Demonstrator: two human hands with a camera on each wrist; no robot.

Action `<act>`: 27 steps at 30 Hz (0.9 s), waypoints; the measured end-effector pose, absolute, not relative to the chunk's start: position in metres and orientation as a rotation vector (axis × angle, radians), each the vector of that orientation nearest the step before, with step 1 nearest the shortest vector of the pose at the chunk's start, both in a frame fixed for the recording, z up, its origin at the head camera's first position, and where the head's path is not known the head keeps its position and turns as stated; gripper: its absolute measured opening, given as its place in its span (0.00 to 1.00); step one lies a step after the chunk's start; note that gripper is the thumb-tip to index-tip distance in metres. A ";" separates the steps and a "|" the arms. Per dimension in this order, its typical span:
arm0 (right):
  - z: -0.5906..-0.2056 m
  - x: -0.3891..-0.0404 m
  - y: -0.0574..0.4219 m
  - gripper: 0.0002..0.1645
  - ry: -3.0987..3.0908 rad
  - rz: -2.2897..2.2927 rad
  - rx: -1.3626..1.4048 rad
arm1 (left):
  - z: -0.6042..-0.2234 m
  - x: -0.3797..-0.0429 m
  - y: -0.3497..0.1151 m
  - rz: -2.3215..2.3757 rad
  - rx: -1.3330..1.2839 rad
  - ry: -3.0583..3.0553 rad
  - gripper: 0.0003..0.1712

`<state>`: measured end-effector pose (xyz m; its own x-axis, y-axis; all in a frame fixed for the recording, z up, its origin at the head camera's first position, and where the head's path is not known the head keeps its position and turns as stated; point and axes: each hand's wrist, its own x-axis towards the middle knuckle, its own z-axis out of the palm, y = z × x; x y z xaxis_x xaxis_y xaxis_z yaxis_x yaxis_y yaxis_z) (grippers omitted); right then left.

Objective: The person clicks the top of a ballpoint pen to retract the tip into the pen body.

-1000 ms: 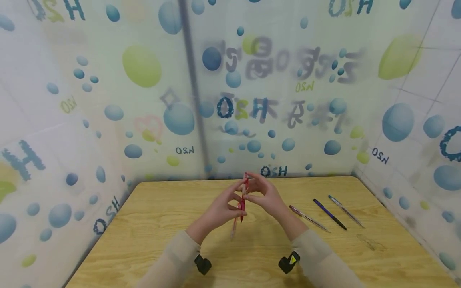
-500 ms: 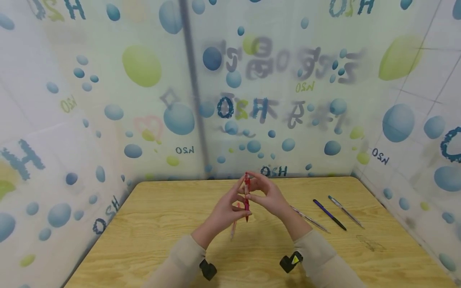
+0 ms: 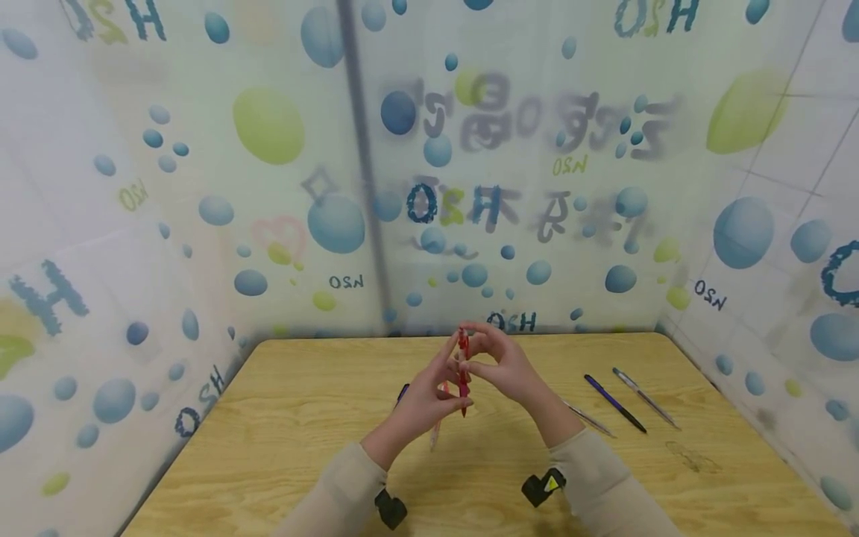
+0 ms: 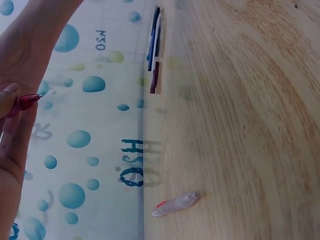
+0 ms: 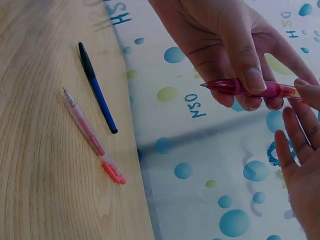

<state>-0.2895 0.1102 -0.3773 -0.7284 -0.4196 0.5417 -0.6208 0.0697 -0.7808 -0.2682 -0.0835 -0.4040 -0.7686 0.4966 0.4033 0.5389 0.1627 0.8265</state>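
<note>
A red click pen (image 3: 463, 380) with a pink grip stands nearly upright between my two hands above the table. My left hand (image 3: 424, 395) pinches its lower part, the thumb by the grip close to the nib. My right hand (image 3: 506, 367) holds its upper part between thumb and fingers. In the right wrist view the red pen (image 5: 262, 89) lies sideways with its metal tip bare. Below the hands, a clear pink pen (image 5: 92, 135) rests on the table, with a blue pen (image 5: 97, 90) beside it. Behind my left hand, most of that blue pen is hidden in the head view.
To the right on the wooden table (image 3: 282, 418) lie a blue pen with a black end (image 3: 614, 403), a clear pen with a blue end (image 3: 644, 397) and a slim pen (image 3: 590, 419) partly covered by my right forearm. A bubble-patterned curtain (image 3: 322, 224) stands behind the table.
The red pen has turned from slightly tilted to nearly upright and moved a little right with my left hand. The end of a dark blue pen now shows behind the left hand.
</note>
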 end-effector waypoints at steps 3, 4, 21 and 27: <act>-0.379 -0.290 0.110 0.34 -2.131 1.729 1.096 | -0.404 -0.267 -0.083 -1.705 -1.052 -2.380 0.61; -0.380 -0.290 0.110 0.34 -2.119 1.726 1.109 | -0.404 -0.267 -0.083 -1.700 -1.049 -2.384 0.61; -0.382 -0.292 0.110 0.32 -2.061 1.816 1.173 | -0.402 -0.266 -0.082 -1.653 -1.017 -2.409 0.62; -0.384 -0.291 0.111 0.31 -2.039 1.845 1.175 | -0.402 -0.266 -0.082 -1.649 -1.016 -2.415 0.61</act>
<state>-0.2913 0.1106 -0.3838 -0.6816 -0.4398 0.5847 -0.6256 -0.0642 -0.7775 -0.2657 -0.0815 -0.4022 -0.7838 0.4875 0.3848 0.5359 0.2177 0.8158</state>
